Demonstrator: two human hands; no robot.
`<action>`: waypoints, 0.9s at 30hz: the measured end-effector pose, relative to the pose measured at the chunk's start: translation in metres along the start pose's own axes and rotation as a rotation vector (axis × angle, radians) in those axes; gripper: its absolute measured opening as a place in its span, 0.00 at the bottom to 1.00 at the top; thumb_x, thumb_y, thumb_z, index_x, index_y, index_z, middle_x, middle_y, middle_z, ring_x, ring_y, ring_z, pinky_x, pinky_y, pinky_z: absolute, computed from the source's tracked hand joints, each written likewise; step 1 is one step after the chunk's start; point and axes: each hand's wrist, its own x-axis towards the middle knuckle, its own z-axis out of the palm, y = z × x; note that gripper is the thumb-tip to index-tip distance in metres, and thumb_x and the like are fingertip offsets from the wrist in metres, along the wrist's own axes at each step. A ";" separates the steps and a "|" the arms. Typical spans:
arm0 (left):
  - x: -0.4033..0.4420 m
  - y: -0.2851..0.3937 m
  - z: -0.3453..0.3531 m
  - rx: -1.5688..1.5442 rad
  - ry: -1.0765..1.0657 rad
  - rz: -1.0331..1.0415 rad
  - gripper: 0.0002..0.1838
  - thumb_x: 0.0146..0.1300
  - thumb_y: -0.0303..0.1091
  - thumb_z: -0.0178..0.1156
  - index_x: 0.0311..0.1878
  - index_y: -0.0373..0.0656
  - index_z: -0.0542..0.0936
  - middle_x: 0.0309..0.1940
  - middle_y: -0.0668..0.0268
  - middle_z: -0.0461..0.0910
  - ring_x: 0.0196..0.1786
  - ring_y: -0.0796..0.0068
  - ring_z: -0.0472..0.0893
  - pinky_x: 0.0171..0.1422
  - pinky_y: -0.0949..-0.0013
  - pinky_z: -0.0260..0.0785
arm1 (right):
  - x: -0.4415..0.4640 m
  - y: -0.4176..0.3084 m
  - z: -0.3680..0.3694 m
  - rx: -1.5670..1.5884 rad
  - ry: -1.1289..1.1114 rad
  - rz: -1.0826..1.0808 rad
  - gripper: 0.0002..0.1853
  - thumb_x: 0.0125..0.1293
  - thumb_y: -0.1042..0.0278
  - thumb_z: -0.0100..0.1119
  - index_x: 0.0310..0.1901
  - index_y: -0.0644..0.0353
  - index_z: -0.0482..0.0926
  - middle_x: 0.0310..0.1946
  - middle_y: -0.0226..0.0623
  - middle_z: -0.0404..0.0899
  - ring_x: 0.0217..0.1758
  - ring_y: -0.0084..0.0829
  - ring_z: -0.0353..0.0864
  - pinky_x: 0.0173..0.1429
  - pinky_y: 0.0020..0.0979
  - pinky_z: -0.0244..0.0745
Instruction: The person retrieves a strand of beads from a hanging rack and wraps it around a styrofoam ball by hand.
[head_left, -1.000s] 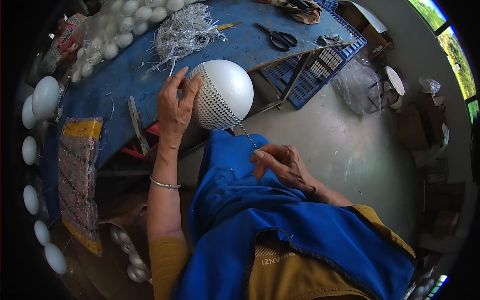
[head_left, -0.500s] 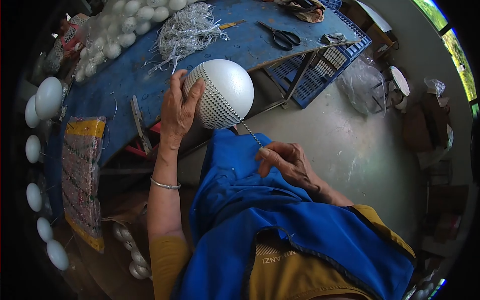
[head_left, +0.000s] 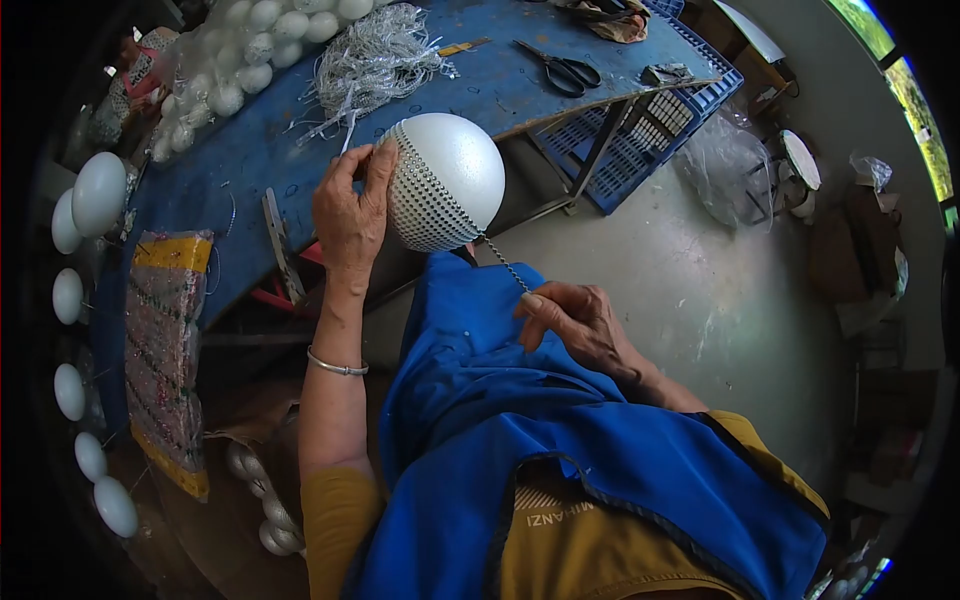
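A large white ball (head_left: pixel 462 165) is held up by my left hand (head_left: pixel 350 205), whose fingers and thumb grip its left side. Rows of small metallic beads (head_left: pixel 425 205) wrap the ball's left and lower part, while its right part is bare white. From the ball's lower edge a bead strand (head_left: pixel 505 262) runs down, taut, to my right hand (head_left: pixel 575 325). There the thumb and fingers pinch the strand's end above the blue apron (head_left: pixel 470 330). My left palm and the ball's far side are hidden.
On the blue table (head_left: pixel 250 150) lie silver tinsel (head_left: pixel 370 65), black scissors (head_left: pixel 562 72) and bagged white balls (head_left: pixel 260 45). A blue crate (head_left: pixel 610 150) stands beneath. White balls (head_left: pixel 98 195) line the left, near a packaged bundle (head_left: pixel 165 340). A person (head_left: pixel 135 75) is at the far left.
The ball has turned slightly, and my left hand has shifted a little on its left side. My right hand has moved slightly right, still pinching the strand.
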 end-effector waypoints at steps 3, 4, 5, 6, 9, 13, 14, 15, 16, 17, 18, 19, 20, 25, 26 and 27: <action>-0.006 -0.007 0.005 0.066 0.048 0.125 0.28 0.62 0.54 0.57 0.44 0.32 0.78 0.36 0.51 0.79 0.38 0.56 0.80 0.43 0.61 0.71 | -0.005 -0.009 0.001 0.006 0.000 0.009 0.19 0.69 0.54 0.51 0.36 0.65 0.80 0.18 0.34 0.78 0.25 0.22 0.73 0.34 0.28 0.69; -0.007 -0.009 0.007 0.067 0.077 0.186 0.29 0.62 0.55 0.56 0.45 0.31 0.77 0.37 0.49 0.79 0.40 0.54 0.80 0.44 0.60 0.71 | -0.006 -0.012 0.000 0.003 -0.011 0.013 0.20 0.69 0.54 0.51 0.36 0.66 0.80 0.18 0.35 0.78 0.26 0.22 0.74 0.34 0.28 0.69; -0.007 -0.010 0.009 0.068 0.106 0.247 0.31 0.61 0.56 0.56 0.45 0.31 0.77 0.38 0.47 0.79 0.41 0.51 0.80 0.45 0.59 0.71 | -0.007 -0.014 0.001 0.003 -0.008 0.015 0.20 0.69 0.54 0.51 0.36 0.66 0.80 0.18 0.35 0.78 0.26 0.22 0.74 0.34 0.28 0.69; -0.006 -0.010 0.009 0.065 0.103 0.245 0.31 0.61 0.56 0.56 0.45 0.31 0.77 0.38 0.47 0.79 0.41 0.51 0.80 0.45 0.59 0.71 | -0.007 -0.016 0.001 -0.013 0.002 0.024 0.20 0.69 0.54 0.51 0.36 0.66 0.80 0.18 0.35 0.78 0.26 0.22 0.74 0.34 0.28 0.69; -0.005 -0.004 0.006 0.060 0.062 0.177 0.32 0.60 0.57 0.57 0.46 0.30 0.76 0.39 0.45 0.78 0.42 0.50 0.79 0.47 0.60 0.70 | -0.005 -0.012 0.000 -0.032 0.027 0.018 0.20 0.69 0.54 0.51 0.36 0.66 0.80 0.18 0.34 0.78 0.25 0.22 0.74 0.33 0.28 0.69; -0.003 0.003 -0.001 -0.009 -0.074 -0.003 0.28 0.63 0.53 0.56 0.45 0.32 0.76 0.40 0.50 0.78 0.43 0.59 0.79 0.47 0.64 0.69 | -0.004 -0.009 0.001 -0.022 0.053 0.006 0.20 0.69 0.53 0.51 0.36 0.66 0.80 0.17 0.34 0.77 0.24 0.22 0.73 0.32 0.27 0.68; -0.001 0.002 -0.002 -0.053 -0.113 -0.044 0.31 0.60 0.57 0.58 0.44 0.31 0.76 0.39 0.49 0.78 0.42 0.56 0.79 0.46 0.62 0.70 | -0.002 -0.009 0.001 -0.025 0.054 0.008 0.20 0.69 0.53 0.51 0.36 0.66 0.80 0.17 0.34 0.77 0.24 0.22 0.73 0.32 0.27 0.68; 0.000 -0.001 0.000 -0.056 -0.111 -0.045 0.31 0.60 0.57 0.58 0.44 0.31 0.76 0.39 0.49 0.78 0.42 0.56 0.79 0.46 0.62 0.70 | 0.002 -0.007 0.001 -0.035 0.054 0.010 0.20 0.69 0.53 0.51 0.36 0.66 0.80 0.17 0.34 0.77 0.24 0.22 0.73 0.32 0.27 0.68; 0.000 -0.005 0.003 -0.021 -0.033 0.053 0.31 0.59 0.57 0.59 0.45 0.31 0.76 0.38 0.49 0.78 0.41 0.57 0.79 0.44 0.62 0.70 | 0.005 -0.005 0.001 -0.044 0.054 0.013 0.20 0.69 0.53 0.51 0.36 0.66 0.80 0.17 0.34 0.77 0.24 0.22 0.73 0.32 0.27 0.68; 0.001 -0.007 0.004 0.016 0.044 0.151 0.31 0.59 0.57 0.59 0.45 0.32 0.76 0.37 0.50 0.78 0.40 0.58 0.79 0.43 0.63 0.70 | 0.007 -0.002 0.000 -0.046 0.051 0.012 0.20 0.69 0.53 0.51 0.36 0.66 0.80 0.17 0.34 0.77 0.24 0.22 0.73 0.32 0.27 0.68; 0.001 -0.008 0.004 0.018 0.048 0.150 0.31 0.59 0.57 0.59 0.45 0.32 0.76 0.37 0.50 0.78 0.40 0.58 0.79 0.43 0.63 0.70 | 0.009 0.001 -0.001 -0.036 0.048 0.009 0.20 0.69 0.53 0.51 0.36 0.66 0.80 0.17 0.34 0.77 0.24 0.21 0.73 0.32 0.27 0.68; 0.001 -0.006 0.002 0.030 0.033 0.150 0.31 0.59 0.56 0.59 0.45 0.32 0.76 0.36 0.51 0.78 0.39 0.59 0.79 0.42 0.63 0.71 | 0.012 0.003 -0.002 -0.027 0.043 0.006 0.20 0.69 0.53 0.51 0.36 0.66 0.80 0.17 0.34 0.77 0.24 0.21 0.73 0.32 0.26 0.68; 0.001 -0.004 0.001 0.043 0.017 0.148 0.30 0.59 0.56 0.59 0.44 0.31 0.76 0.35 0.52 0.78 0.37 0.59 0.79 0.41 0.63 0.71 | 0.013 0.005 -0.002 -0.027 0.035 0.006 0.20 0.69 0.53 0.51 0.36 0.66 0.80 0.17 0.34 0.77 0.24 0.21 0.73 0.32 0.26 0.68; 0.004 -0.001 0.004 -0.032 -0.005 0.001 0.29 0.60 0.56 0.59 0.43 0.32 0.77 0.31 0.54 0.79 0.34 0.59 0.79 0.40 0.64 0.71 | 0.017 0.003 -0.005 -0.026 0.049 0.014 0.21 0.69 0.52 0.50 0.36 0.66 0.80 0.16 0.34 0.77 0.24 0.21 0.74 0.33 0.26 0.68; 0.006 -0.002 0.004 -0.046 -0.022 0.000 0.29 0.60 0.56 0.59 0.44 0.33 0.77 0.30 0.55 0.79 0.34 0.59 0.79 0.40 0.64 0.71 | 0.018 0.004 -0.005 -0.022 0.050 0.009 0.21 0.69 0.52 0.50 0.36 0.66 0.80 0.16 0.34 0.77 0.24 0.21 0.74 0.33 0.26 0.68; 0.008 -0.002 0.003 -0.041 -0.021 0.004 0.29 0.60 0.56 0.59 0.44 0.33 0.77 0.30 0.55 0.79 0.34 0.59 0.79 0.40 0.64 0.71 | 0.019 0.006 -0.004 -0.017 0.044 -0.003 0.21 0.69 0.52 0.50 0.37 0.66 0.80 0.16 0.34 0.77 0.24 0.21 0.74 0.33 0.26 0.68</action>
